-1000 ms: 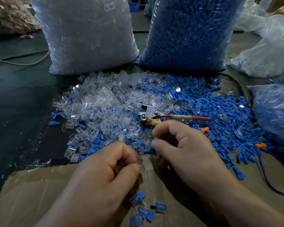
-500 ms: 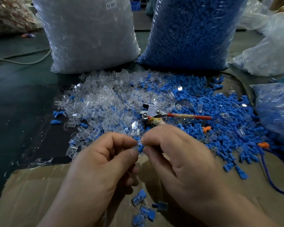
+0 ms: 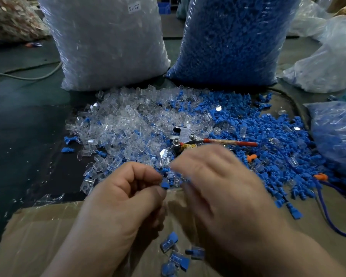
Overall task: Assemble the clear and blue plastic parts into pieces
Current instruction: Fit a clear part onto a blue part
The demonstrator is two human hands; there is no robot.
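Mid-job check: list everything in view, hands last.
Clear-parts sack: one, whitish, back left.
Blue-parts sack: one, blue, back centre.
Loose clear parts: many, transparent, centre-left pile.
Loose blue parts: many, blue, centre-right pile.
Tool: one, metal with red handle, atop the piles.
Orange parts: two, orange, among the blue.
Cardboard: one, brown, front.
Assembled pieces: about four, clear-and-blue, on cardboard.
Left hand: one, pinching a blue part, front centre.
Right hand: one, blurred, grip unclear, beside it.

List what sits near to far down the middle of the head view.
Assembled clear-and-blue pieces on the cardboard → left hand pinching a blue part → red-handled metal tool → clear-parts bag and blue-parts bag, side by side at the back.
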